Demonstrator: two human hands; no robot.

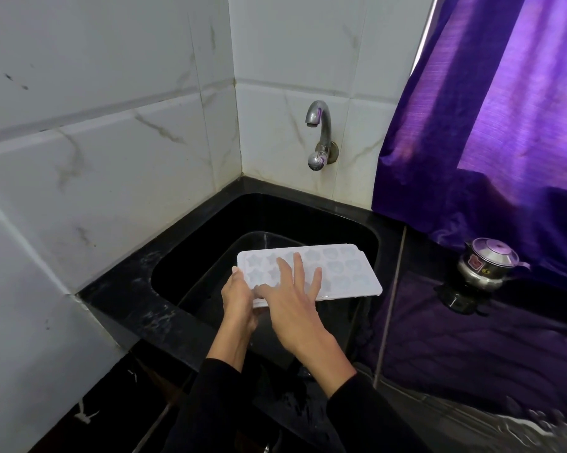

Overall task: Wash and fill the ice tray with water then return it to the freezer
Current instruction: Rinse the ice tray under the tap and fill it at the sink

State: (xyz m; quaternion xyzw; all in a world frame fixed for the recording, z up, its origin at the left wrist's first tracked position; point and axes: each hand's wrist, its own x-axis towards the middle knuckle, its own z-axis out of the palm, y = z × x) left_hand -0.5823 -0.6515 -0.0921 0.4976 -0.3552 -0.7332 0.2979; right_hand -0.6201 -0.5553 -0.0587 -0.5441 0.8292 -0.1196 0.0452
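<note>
The ice tray (310,274) sits in the lower middle of the frame, held level over the black sink (164,266). The left hand (239,297) grips its near-left edge, while the right hand (295,302) lies flat on top with fingers spread, apparently rubbing the moulds. The tap (319,132), at centre, runs no water. This looks like the washing stage; filling and the freezer trip remain.

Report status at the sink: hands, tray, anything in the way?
Left hand grips ice tray at its near end; right hand flat on top, fingers straight. Tray held over black sink. Tap dry, nothing blocking.
</note>
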